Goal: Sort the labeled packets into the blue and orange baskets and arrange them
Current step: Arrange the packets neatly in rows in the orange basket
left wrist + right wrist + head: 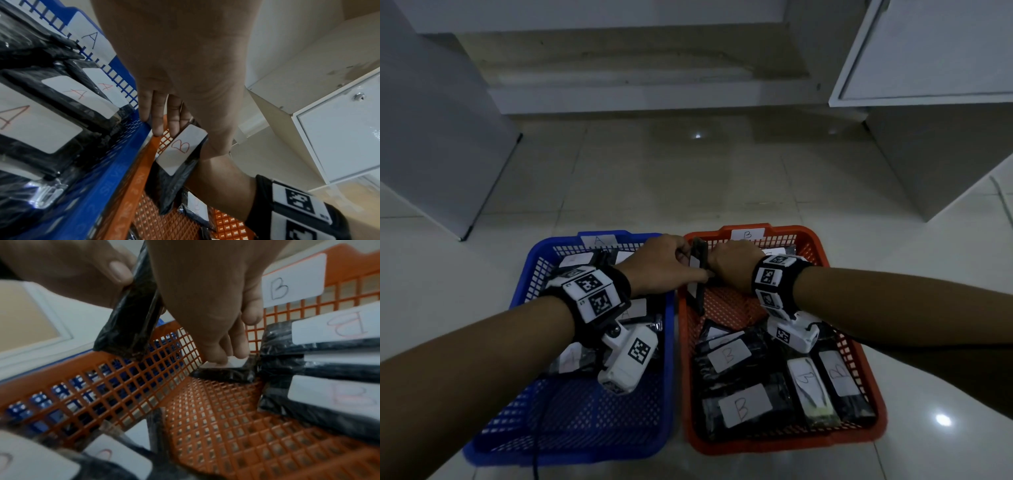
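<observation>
A blue basket (602,414) tagged A stands on the left and an orange basket (726,305) tagged B on the right, rims touching. My left hand (671,263) reaches over the orange basket's far left corner. It pinches a black packet (180,151) with a white B label, held upright on edge, thumb on one side and fingers (158,116) on the label side. My right hand (732,265) is right beside it. Its fingertips (218,358) press down on another packet (224,373) lying in that corner. Several B packets (743,404) fill the orange basket's near part, and A packets (72,95) lie in the blue one.
Both baskets sit on a pale tiled floor (654,178). A grey cabinet side (431,137) stands to the far left and a white cabinet (928,154) with an open door (928,51) to the far right. The orange basket's mesh floor shows bare in its middle.
</observation>
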